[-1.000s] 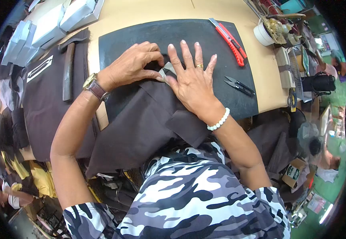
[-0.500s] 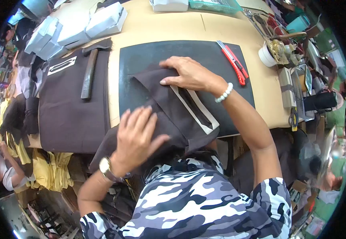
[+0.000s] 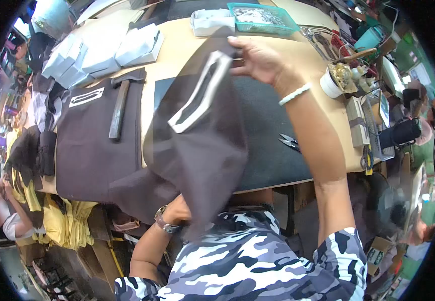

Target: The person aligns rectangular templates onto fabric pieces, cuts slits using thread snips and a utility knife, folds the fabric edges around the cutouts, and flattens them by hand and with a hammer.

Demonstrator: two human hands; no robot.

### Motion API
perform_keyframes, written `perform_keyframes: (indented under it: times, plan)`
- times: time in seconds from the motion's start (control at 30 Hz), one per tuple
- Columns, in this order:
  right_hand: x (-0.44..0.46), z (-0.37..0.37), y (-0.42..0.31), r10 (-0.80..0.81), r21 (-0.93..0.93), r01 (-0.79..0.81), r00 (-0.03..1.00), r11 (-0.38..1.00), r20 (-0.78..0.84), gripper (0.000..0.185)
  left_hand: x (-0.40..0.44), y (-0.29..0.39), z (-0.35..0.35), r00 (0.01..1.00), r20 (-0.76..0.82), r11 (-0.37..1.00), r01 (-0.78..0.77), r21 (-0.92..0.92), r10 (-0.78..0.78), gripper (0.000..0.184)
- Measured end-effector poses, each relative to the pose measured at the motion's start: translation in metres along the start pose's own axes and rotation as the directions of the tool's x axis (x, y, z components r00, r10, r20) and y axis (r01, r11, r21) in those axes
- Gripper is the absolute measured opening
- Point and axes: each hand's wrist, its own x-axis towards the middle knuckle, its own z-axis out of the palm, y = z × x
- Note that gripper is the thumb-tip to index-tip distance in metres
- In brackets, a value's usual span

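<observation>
My right hand pinches the top edge of a dark brown fabric piece and holds it up over the black cutting mat. A long white-edged strip, like a pocket opening, runs slantwise on this cloth, which is blurred by motion. My left hand is low, at the table's front edge, its fingers hidden behind the hanging cloth. Thread snips lie on the mat beside my right forearm. To the left, a hammer rests on a folded brown fabric stack with another white-edged strip.
White paper boxes stand at the back left. Farther back are a white box and a green basket of small parts. A white cup, tools and scissors line the right edge. A person is at far left.
My right hand has raised the brown fabric off the mat and away from me. My left hand has dropped behind it. Snips now show; the red box cutter is out of sight.
</observation>
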Motion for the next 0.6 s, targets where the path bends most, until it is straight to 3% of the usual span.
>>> perform_keyframes:
  times: [0.03, 0.1, 0.13, 0.17, 0.2, 0.3, 0.37, 0.43, 0.47, 0.5, 0.57, 0.6]
  plan:
    - [0.013, -0.007, 0.018, -0.034, 0.115, 0.014, 0.983, 0.993, 0.180, 0.032, 0.004, -0.003, -0.002, 0.999, -0.050, 0.996, 0.002, -0.095, -0.007, 0.062]
    - [0.013, 0.010, 0.043, -0.063, 0.141, 0.050, 0.994, 0.989, 0.087, 0.041, 0.002, -0.004, -0.008, 0.976, -0.193, 0.934, 0.026, -0.357, -0.101, 0.061]
    - [0.007, 0.021, 0.055, -0.078, -0.079, 0.074, 0.996, 0.994, -0.049, 0.045, -0.005, -0.002, -0.011, 0.939, -0.282, 0.832, 0.007, -0.554, -0.195, 0.060]
    - [0.012, 0.013, 0.067, -0.098, -0.489, 0.105, 0.994, 0.866, 0.040, 0.050, -0.012, -0.001, -0.015, 0.884, -0.361, 0.681, -0.069, -0.729, -0.296, 0.060]
    - [0.019, 0.010, 0.092, -0.159, -0.662, 0.102, 0.987, 0.742, -0.026, 0.052, -0.021, 0.000, -0.020, 0.820, -0.427, 0.511, -0.197, -0.836, -0.382, 0.059]
    - [-0.001, 0.028, 0.137, -0.363, -0.957, 0.034, 0.929, 0.287, -0.076, 0.062, -0.058, -0.003, -0.033, 0.613, -0.545, 0.153, -0.572, -0.806, -0.572, 0.057]
    - [-0.016, 0.039, 0.146, -0.438, -0.989, -0.009, 0.896, 0.149, -0.074, 0.071, -0.080, -0.007, -0.039, 0.512, -0.567, 0.065, -0.703, -0.709, -0.645, 0.056]
    - [-0.030, 0.045, 0.142, -0.478, -0.998, -0.068, 0.876, 0.013, -0.066, 0.076, -0.093, -0.008, -0.040, 0.403, -0.577, 0.143, -0.720, -0.680, -0.711, 0.054]
    - [-0.039, 0.047, 0.131, -0.455, -0.987, -0.161, 0.880, -0.018, -0.135, 0.082, -0.099, -0.007, -0.042, 0.294, -0.607, 0.251, -0.715, -0.652, -0.738, 0.052]
    - [-0.045, 0.044, 0.130, -0.509, -0.979, -0.205, 0.844, -0.016, -0.169, 0.078, -0.099, -0.003, -0.047, 0.348, -0.592, 0.344, -0.562, -0.753, -0.727, 0.049]
    - [-0.069, 0.041, 0.115, -0.351, -0.970, -0.245, 0.907, 0.014, -0.234, 0.057, -0.094, 0.016, -0.059, 0.447, -0.524, 0.493, -0.195, -0.848, -0.725, 0.044]
    - [-0.075, 0.036, 0.120, -0.413, -0.988, -0.155, 0.898, 0.019, -0.149, 0.049, -0.083, 0.023, -0.063, 0.379, -0.560, 0.511, -0.230, -0.828, -0.737, 0.045]
